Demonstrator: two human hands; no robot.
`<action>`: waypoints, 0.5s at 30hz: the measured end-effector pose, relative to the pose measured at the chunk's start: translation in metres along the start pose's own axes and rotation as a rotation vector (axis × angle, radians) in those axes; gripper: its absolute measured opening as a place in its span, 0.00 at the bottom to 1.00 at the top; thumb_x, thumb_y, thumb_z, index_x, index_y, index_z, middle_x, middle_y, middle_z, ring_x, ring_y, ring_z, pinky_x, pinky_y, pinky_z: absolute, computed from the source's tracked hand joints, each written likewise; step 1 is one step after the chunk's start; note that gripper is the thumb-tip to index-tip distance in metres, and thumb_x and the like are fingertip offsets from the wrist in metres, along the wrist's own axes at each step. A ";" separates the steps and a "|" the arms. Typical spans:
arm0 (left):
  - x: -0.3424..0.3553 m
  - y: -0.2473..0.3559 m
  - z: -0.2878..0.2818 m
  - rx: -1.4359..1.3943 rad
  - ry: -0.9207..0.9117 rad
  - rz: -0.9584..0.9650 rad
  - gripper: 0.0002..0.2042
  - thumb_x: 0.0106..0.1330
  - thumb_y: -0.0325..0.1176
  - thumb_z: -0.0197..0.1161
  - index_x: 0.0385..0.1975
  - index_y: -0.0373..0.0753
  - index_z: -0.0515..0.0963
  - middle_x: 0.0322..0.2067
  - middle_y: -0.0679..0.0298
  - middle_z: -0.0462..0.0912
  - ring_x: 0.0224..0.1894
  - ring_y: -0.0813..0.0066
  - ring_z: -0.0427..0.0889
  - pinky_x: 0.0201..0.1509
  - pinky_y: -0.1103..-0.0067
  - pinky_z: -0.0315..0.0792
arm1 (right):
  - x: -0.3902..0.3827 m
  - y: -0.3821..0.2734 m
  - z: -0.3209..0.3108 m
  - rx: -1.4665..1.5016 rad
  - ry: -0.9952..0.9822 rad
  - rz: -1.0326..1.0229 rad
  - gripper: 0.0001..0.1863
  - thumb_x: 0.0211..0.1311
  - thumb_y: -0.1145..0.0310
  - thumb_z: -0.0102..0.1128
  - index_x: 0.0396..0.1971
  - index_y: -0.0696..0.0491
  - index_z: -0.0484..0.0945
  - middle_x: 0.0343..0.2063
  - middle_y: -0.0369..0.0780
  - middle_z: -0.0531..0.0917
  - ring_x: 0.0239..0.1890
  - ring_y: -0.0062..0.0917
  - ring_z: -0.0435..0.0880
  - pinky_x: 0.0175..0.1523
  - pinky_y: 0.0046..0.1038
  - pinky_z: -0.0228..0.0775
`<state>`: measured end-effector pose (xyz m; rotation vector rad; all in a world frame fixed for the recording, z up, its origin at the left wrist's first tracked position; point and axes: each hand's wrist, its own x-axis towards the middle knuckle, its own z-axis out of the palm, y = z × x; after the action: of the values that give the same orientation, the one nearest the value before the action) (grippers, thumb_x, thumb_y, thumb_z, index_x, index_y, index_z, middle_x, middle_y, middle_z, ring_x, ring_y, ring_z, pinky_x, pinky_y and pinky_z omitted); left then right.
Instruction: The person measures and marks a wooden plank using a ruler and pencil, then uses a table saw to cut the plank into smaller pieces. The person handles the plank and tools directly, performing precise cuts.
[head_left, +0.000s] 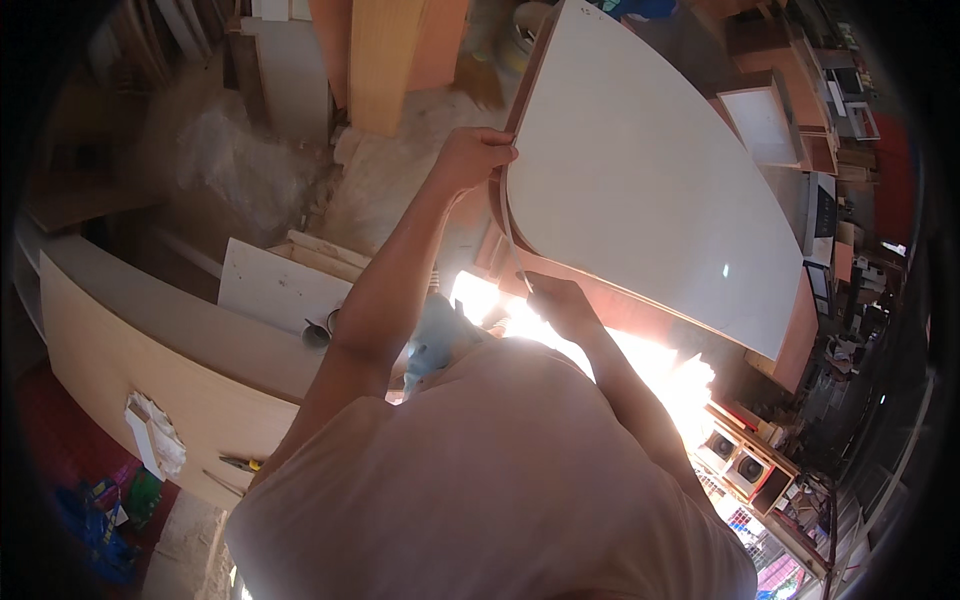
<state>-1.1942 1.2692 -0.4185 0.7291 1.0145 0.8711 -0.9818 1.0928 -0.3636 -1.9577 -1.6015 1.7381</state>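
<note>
A white panel [640, 190] with curved edges and a reddish-brown edge lies on a pinkish wooden piece [795, 355] in front of me. My left hand [485, 153] grips the panel's left edge at the top of its inward curve, thumb against the edge. A thin pale strip [512, 245] runs down from there beside the curve. My right hand [550, 300] is closed on the lower end of this strip, below the panel's lower left corner. Bright glare washes out the area under that hand.
Leaning boards [380, 60] stand at the back. A white open box [275, 280] and a long curved plywood piece [150, 350], with yellow-handled pliers [240, 463] on it, are at my left. Stacked furniture pieces [760, 120] and speaker cabinets [750, 468] are at the right.
</note>
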 end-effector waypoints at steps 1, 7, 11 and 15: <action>0.000 0.001 0.001 0.014 0.010 0.000 0.15 0.64 0.25 0.68 0.49 0.24 0.83 0.39 0.55 0.87 0.37 0.71 0.87 0.41 0.75 0.84 | -0.001 0.010 0.002 -0.068 0.072 -0.075 0.23 0.67 0.69 0.56 0.61 0.56 0.78 0.28 0.35 0.79 0.32 0.22 0.79 0.41 0.27 0.74; 0.006 -0.010 -0.002 -0.046 0.050 0.000 0.15 0.64 0.24 0.68 0.49 0.25 0.83 0.41 0.58 0.87 0.39 0.73 0.85 0.41 0.77 0.81 | -0.007 0.016 0.010 -0.295 0.304 -0.204 0.17 0.69 0.66 0.53 0.53 0.55 0.81 0.31 0.45 0.82 0.34 0.36 0.84 0.45 0.35 0.76; 0.010 -0.009 -0.003 -0.068 0.027 -0.011 0.15 0.64 0.24 0.67 0.49 0.25 0.82 0.40 0.58 0.86 0.37 0.72 0.85 0.39 0.76 0.82 | 0.001 0.030 0.009 -0.483 0.389 -0.196 0.11 0.70 0.66 0.53 0.38 0.55 0.82 0.29 0.45 0.82 0.35 0.39 0.84 0.44 0.41 0.77; 0.012 -0.007 -0.005 -0.011 0.032 -0.025 0.18 0.64 0.25 0.67 0.52 0.24 0.79 0.41 0.57 0.86 0.37 0.70 0.86 0.38 0.76 0.83 | 0.000 0.035 0.007 -0.784 0.485 -0.295 0.11 0.68 0.66 0.55 0.26 0.54 0.78 0.25 0.40 0.82 0.32 0.33 0.85 0.36 0.38 0.79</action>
<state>-1.1941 1.2771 -0.4309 0.6936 1.0445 0.8692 -0.9653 1.0734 -0.3884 -2.0054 -2.3877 0.4756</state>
